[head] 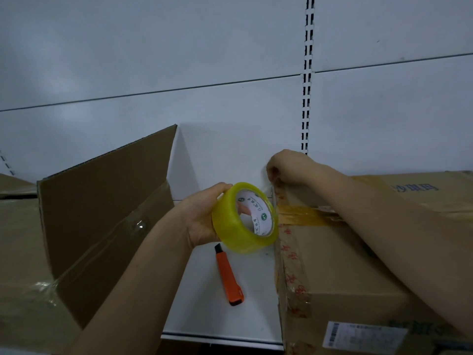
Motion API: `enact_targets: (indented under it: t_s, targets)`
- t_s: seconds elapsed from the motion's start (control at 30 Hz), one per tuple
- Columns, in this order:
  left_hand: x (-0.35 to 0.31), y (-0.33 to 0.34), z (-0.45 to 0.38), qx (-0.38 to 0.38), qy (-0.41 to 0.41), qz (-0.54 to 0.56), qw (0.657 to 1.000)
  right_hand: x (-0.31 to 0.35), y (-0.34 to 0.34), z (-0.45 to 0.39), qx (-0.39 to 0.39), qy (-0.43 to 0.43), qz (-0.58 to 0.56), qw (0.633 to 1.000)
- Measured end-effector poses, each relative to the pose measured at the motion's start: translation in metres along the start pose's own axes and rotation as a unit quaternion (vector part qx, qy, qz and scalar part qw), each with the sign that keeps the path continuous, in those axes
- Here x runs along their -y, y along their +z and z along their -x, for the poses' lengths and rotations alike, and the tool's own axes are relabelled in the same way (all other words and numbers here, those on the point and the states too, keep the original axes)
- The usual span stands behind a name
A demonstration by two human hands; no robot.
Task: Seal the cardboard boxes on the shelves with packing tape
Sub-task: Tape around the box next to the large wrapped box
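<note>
My left hand [204,216] grips a yellowish roll of packing tape [244,217], with fingers through its white core, held just left of the right cardboard box [340,254]. A thin strip of tape runs from the roll up to the box's far left corner. There my right hand [286,166] presses or pinches the tape end down with curled fingers. Old brownish tape crosses the box top. A second cardboard box [76,226] stands at the left with one flap raised.
An orange utility knife [228,275] lies on the white shelf [217,316] between the two boxes. The white back panel [179,60] with a slotted upright [308,73] rises behind. A shipping label [363,335] sits on the right box's near top.
</note>
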State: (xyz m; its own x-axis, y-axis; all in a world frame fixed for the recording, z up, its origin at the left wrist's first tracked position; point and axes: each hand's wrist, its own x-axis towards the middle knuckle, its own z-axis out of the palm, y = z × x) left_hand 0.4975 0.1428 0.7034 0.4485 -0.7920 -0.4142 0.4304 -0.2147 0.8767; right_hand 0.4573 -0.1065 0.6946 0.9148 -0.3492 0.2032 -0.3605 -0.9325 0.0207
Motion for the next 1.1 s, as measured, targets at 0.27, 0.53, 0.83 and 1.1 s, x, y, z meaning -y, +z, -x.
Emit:
enact_targets:
  t_s: [0.27,0.53,0.83,1.1]
  targets:
    - [0.004,-0.005,-0.008,0.014,-0.007,0.018,1.000,-0.006,-0.009,-0.001,-0.009,-0.026,-0.070,0.997]
    - [0.027,-0.012,-0.018,0.010,0.004,0.149,0.989,-0.002,-0.017,0.005,0.099,-0.021,-0.132,0.986]
    - [0.068,-0.002,-0.011,0.023,0.102,0.274,0.956,-0.010,-0.011,0.008,0.107,-0.040,-0.209,0.971]
    - [0.023,0.001,0.005,-0.023,0.104,0.174,0.979,-0.012,-0.014,0.011,0.157,-0.017,-0.242,0.957]
